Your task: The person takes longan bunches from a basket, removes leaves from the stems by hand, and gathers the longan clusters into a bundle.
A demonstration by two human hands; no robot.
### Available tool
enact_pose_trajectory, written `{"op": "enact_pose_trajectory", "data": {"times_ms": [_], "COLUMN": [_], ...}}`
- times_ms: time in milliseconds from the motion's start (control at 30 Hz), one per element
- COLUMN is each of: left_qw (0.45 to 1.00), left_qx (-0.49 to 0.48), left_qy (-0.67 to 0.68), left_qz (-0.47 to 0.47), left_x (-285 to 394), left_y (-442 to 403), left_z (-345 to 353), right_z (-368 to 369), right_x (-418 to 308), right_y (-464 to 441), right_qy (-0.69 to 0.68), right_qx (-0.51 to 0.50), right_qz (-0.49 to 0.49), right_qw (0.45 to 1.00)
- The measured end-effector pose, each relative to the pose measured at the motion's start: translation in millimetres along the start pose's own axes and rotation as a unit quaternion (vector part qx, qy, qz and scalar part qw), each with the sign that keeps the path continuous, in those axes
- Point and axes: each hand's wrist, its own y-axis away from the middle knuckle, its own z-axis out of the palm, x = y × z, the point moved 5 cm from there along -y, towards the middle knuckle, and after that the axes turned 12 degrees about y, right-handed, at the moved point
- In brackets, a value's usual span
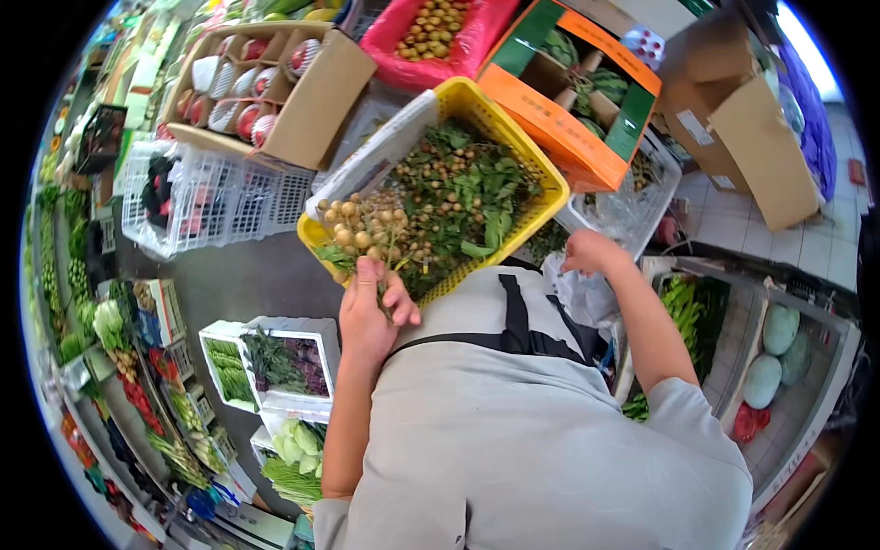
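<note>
A bunch of round tan fruit [362,227] is held upright over the yellow basket [544,174].

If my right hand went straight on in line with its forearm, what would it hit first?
Your right hand would probably meet the yellow crate first, though depth is unclear.

Watermelons [610,85] sit in an orange-and-green box [524,103] beside a pink container [387,44].

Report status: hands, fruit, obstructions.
Left hand gripping fruit bunch by stems. Right hand by white bag, grip unclear. Bunch at yellow basket's rim. Nothing visibly blocking.
</note>
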Motion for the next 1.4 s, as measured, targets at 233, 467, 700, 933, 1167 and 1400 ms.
{"op": "enact_pose_trajectory", "data": {"times_ms": [233, 467, 700, 933, 1167, 1400], "left_qw": [0.999, 0.998, 0.991, 0.971, 0.92, 0.903], "left_qx": [-0.014, -0.008, -0.039, -0.083, -0.056, -0.111], "left_qy": [-0.022, -0.042, -0.126, -0.225, -0.389, -0.414], "left_qz": [-0.032, -0.041, -0.033, -0.013, 0.016, 0.036], "left_x": [-1.8, -4.3, 0.1, 0.2, 13.7, 27.9], "left_y": [-7.5, -10.7, -2.6, 18.9, 31.3, 43.6], "left_z": [9.5, 9.8, 21.2, 48.5, 45.7, 42.1], "right_z": [118.4, 80.8, -44.0, -53.9, -68.9, -73.8], "right_x": [114.3, 51.2, -104.8, -241.4, -293.6, -317.9], "right_y": [-110.8, -61.6, 42.0, 61.0, 56.6, 68.5], "right_qy": [0.017, -0.064, -0.498, -0.65, -0.744, -0.703], "right_qx": [0.294, 0.189, 0.027, -0.177, -0.161, -0.243], "right_qz": [0.111, 0.004, -0.236, -0.35, -0.381, -0.437], "right_qw": [0.949, 0.98, 0.834, 0.651, 0.525, 0.507]}}
